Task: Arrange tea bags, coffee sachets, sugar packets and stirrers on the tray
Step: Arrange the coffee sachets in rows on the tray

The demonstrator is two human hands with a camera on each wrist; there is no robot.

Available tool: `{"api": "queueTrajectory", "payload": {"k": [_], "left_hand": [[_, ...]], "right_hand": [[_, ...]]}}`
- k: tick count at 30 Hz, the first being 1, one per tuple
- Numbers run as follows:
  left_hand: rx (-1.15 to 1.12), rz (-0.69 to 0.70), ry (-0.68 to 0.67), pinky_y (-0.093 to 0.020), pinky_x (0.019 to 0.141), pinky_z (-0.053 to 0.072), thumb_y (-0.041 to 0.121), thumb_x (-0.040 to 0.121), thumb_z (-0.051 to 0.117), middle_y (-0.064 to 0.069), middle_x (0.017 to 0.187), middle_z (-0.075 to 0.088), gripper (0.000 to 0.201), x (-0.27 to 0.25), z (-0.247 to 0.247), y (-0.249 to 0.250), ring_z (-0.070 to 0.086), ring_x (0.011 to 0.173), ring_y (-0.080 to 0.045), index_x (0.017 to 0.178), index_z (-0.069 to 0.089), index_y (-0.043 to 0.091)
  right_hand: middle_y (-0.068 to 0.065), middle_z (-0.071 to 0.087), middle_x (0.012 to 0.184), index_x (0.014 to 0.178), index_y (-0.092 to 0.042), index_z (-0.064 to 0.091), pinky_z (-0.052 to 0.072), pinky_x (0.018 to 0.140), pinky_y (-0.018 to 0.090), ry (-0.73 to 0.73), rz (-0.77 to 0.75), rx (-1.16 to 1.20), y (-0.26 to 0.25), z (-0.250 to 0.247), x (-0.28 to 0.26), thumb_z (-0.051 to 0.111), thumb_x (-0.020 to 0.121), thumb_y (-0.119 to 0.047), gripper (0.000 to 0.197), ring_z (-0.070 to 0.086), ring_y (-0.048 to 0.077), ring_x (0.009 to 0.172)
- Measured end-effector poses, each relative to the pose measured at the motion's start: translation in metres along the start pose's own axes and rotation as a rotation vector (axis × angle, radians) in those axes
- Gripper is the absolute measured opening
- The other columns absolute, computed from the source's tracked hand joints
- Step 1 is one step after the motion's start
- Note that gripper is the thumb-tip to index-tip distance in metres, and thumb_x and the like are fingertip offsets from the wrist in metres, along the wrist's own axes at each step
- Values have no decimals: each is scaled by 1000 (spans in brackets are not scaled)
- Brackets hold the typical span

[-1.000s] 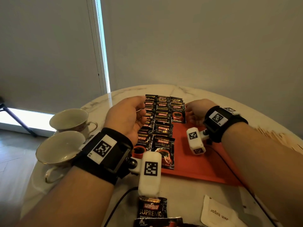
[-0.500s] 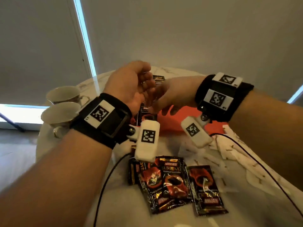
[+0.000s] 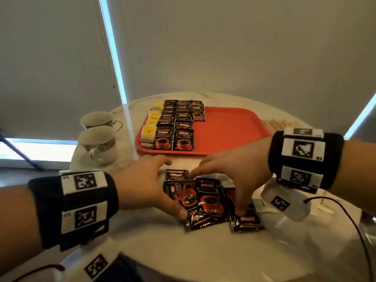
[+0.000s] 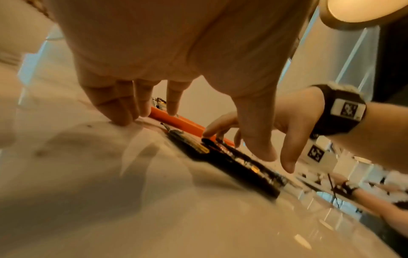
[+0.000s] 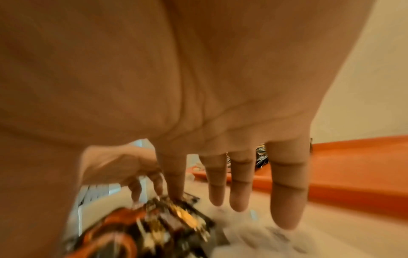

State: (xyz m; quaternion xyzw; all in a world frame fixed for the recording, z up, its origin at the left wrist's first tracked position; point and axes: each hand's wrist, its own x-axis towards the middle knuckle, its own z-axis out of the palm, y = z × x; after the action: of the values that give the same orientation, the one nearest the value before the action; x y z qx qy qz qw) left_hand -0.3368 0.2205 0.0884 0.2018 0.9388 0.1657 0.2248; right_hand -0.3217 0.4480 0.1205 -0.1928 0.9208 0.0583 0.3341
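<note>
A red tray [image 3: 227, 131] lies at the back of the round table. Rows of black coffee sachets [image 3: 179, 127] fill its left part, with yellow-tagged tea bags [image 3: 151, 127] along its left edge. In front of the tray a loose pile of coffee sachets [image 3: 205, 200] lies on the table. My left hand [image 3: 154, 186] reaches in from the left, fingers spread, thumb touching the pile's near edge. My right hand [image 3: 234, 180] spreads over the pile's right side, its thumb and a fingertip pressing on sachets [image 5: 154, 227]. Neither hand holds anything.
Two teacups [image 3: 97, 143] stand on saucers left of the tray. Wooden stirrers [image 3: 278, 124] lie behind the tray's right corner. White paper packets [image 3: 262, 204] sit under my right wrist. Cables run from both wrist cameras across the table's near edge.
Both hands have left the tray, came together in the air, and have dropped onto the loose sachet pile near the table's front. The head view has tilted along with them.
</note>
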Motion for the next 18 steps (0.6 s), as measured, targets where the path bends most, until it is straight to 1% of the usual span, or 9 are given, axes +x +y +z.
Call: {"api": "queueTrajectory", "payload": {"k": [2, 4, 5, 6, 8, 9, 11, 14, 18], "left_hand": [[97, 1, 22, -36, 121, 35, 82, 32, 88, 8, 159, 37, 150, 2, 4, 5, 40, 142, -16, 160, 27, 33], [143, -20, 48, -40, 119, 38, 89, 18, 76, 5, 153, 40, 158, 7, 9, 9, 42, 137, -18, 158, 32, 31], [155, -35, 59, -41, 116, 42, 88, 15, 73, 5, 147, 45, 154, 9, 11, 10, 45, 132, -18, 153, 39, 31], [143, -49, 61, -40, 111, 47, 85, 18, 78, 5, 138, 51, 140, 11, 12, 11, 50, 123, -17, 144, 48, 32], [62, -76, 61, -36, 97, 54, 64, 37, 96, 8, 115, 65, 96, 12, 10, 15, 61, 101, -11, 119, 59, 31], [28, -96, 61, -34, 90, 56, 53, 47, 100, 9, 105, 69, 80, 12, 8, 16, 63, 93, -10, 112, 61, 28], [3, -143, 69, -34, 82, 57, 39, 57, 100, 6, 95, 72, 64, 12, 4, 18, 65, 88, -12, 109, 67, 22], [-118, -208, 96, -43, 88, 62, 21, 65, 97, -2, 101, 70, 55, 17, 0, 13, 69, 95, -21, 108, 62, 24], [-405, -263, 84, -50, 86, 64, -2, 81, 77, -13, 114, 66, 46, 20, -6, 6, 71, 102, -35, 116, 58, 21]], "right_hand": [[-16, 16, 162, 154, -56, 8, 37, 116, 51, 7, 8, -86, -2, 8, 1, 92, 64, -48, 123, 23, 16, 147], [-13, 18, 160, 156, -51, 10, 36, 117, 49, 47, 6, -116, -4, 12, 1, 92, 64, -49, 123, 25, 17, 145], [-11, 23, 157, 156, -49, 14, 37, 116, 48, 78, 4, -121, -5, 12, 1, 92, 63, -50, 121, 28, 17, 142], [-10, 30, 153, 155, -47, 19, 40, 114, 46, 111, 3, -116, -7, 12, 2, 92, 62, -51, 118, 33, 17, 138], [-10, 44, 141, 151, -41, 33, 46, 107, 39, 168, 4, -88, -11, 9, 6, 92, 63, -50, 106, 45, 15, 126], [-11, 50, 134, 149, -38, 39, 49, 101, 35, 190, 8, -64, -13, 7, 8, 91, 66, -48, 99, 50, 14, 119], [-12, 58, 123, 144, -35, 46, 53, 93, 33, 222, 15, -11, -17, 4, 16, 90, 69, -46, 88, 56, 12, 107], [-13, 63, 114, 140, -35, 50, 55, 88, 35, 258, 25, 32, -19, -2, 29, 89, 69, -49, 82, 60, 12, 99], [-15, 63, 100, 130, -33, 57, 45, 66, 24, 334, 40, 89, -22, -5, 45, 86, 71, -56, 70, 58, 5, 87]]}}
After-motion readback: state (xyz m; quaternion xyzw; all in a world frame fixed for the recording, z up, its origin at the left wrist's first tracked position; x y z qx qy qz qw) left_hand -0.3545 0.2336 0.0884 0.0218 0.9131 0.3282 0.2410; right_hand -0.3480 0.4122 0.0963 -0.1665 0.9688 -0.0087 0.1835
